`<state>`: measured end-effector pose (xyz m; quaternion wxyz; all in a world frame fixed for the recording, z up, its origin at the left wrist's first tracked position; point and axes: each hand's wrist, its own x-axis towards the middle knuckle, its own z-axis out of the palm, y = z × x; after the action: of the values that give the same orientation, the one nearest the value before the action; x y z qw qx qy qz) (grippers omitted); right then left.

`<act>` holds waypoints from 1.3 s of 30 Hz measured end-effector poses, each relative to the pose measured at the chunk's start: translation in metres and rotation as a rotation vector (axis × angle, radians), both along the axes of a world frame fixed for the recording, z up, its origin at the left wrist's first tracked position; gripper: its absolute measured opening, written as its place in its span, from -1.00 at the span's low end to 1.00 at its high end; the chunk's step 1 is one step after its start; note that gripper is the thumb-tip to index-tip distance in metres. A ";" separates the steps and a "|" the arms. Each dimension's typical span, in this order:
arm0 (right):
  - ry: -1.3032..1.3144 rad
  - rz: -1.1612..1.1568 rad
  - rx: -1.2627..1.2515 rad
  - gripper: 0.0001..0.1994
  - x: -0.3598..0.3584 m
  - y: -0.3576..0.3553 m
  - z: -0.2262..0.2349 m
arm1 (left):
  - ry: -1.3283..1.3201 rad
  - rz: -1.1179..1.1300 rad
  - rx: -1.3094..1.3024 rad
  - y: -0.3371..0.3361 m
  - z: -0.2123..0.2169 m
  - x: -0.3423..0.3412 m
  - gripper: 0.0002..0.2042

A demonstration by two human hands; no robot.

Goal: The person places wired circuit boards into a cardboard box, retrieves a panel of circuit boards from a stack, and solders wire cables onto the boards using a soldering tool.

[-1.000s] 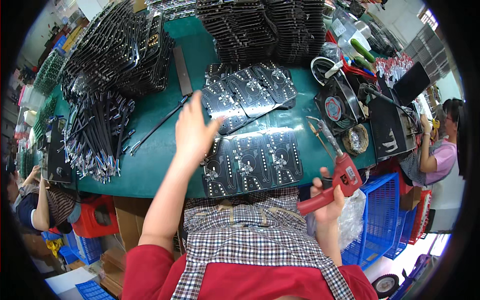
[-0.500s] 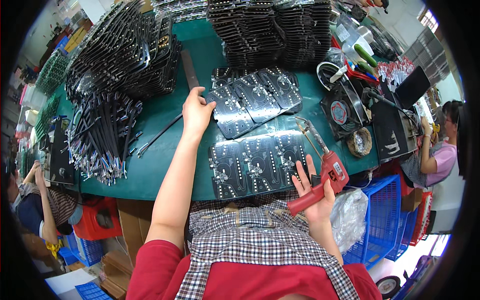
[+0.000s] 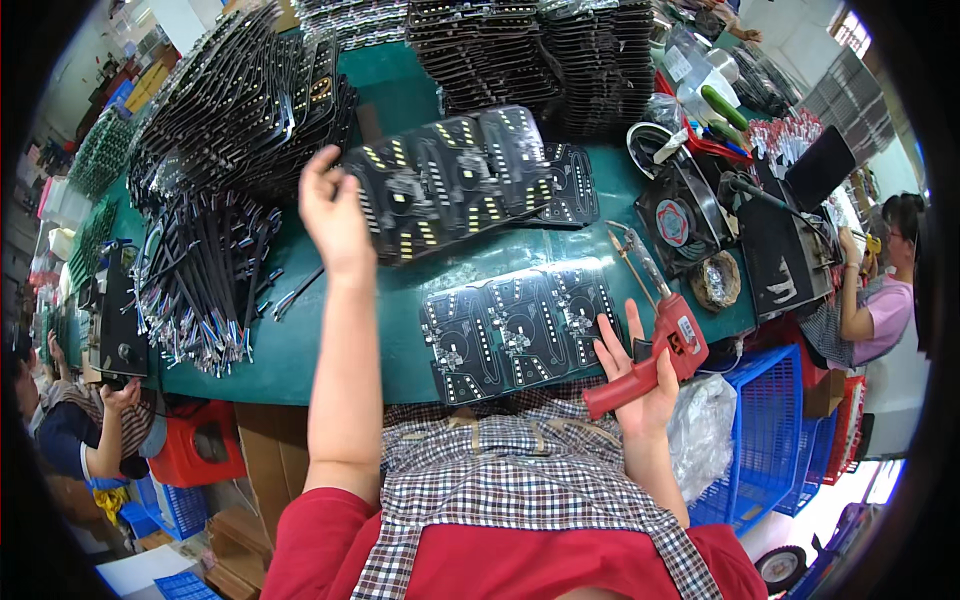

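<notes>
Two bare hands work over a green workbench (image 3: 400, 350) in the head view. Left hand (image 3: 335, 215) is raised above the bench, its fingers closed on the near edge of a black circuit panel (image 3: 450, 180) dotted with yellow-white squares, lifted and tilted. Right hand (image 3: 635, 375) grips the red handle of a soldering gun (image 3: 660, 345), fingers partly spread, its metal tip pointing away from the person. Just left of the gun a second black panel (image 3: 520, 325) lies flat at the bench's near edge. Beyond the gun stands a small black fan (image 3: 675, 220), with a brassy tip-cleaning pad (image 3: 718, 280) beside it. Stacks of dark boards (image 3: 240, 110) fill the bench's far side; a blue crate (image 3: 765, 430) sits below its right end, beside a clear plastic bag (image 3: 700, 430)
</notes>
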<state>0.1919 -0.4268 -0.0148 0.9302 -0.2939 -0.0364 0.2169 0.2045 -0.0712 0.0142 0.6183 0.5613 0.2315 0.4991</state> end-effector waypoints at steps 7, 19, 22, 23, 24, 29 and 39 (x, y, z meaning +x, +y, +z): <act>-0.055 0.020 -0.059 -0.38 0.010 0.002 0.000 | 0.482 -0.465 0.583 0.070 0.100 -0.049 -0.75; -0.066 0.063 -0.092 -0.39 0.025 0.009 -0.007 | 0.986 -0.891 1.432 -0.082 -0.018 -0.078 -0.26; -0.111 0.060 -0.118 -0.39 0.033 0.014 -0.002 | 0.929 -0.817 1.408 -0.104 -0.022 -0.106 -0.12; -0.123 0.064 -0.122 -0.39 0.039 0.016 -0.002 | 0.950 -0.819 1.408 -0.112 -0.017 -0.113 -0.10; -0.137 0.068 -0.130 -0.40 0.044 0.019 -0.003 | 0.968 -0.822 1.407 -0.118 -0.013 -0.120 -0.08; -0.013 0.220 0.011 -0.42 0.046 0.057 -0.003 | 1.091 -0.686 1.334 -0.126 -0.017 -0.155 -0.07; -0.028 0.248 -0.068 -0.40 0.031 0.036 -0.014 | 1.266 -0.476 1.119 -0.106 -0.006 -0.170 -0.02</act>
<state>0.2232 -0.3907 -0.0284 0.8851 -0.3216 -0.0780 0.3272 0.0348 -0.1772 0.0078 0.0952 0.9870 0.1290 -0.0083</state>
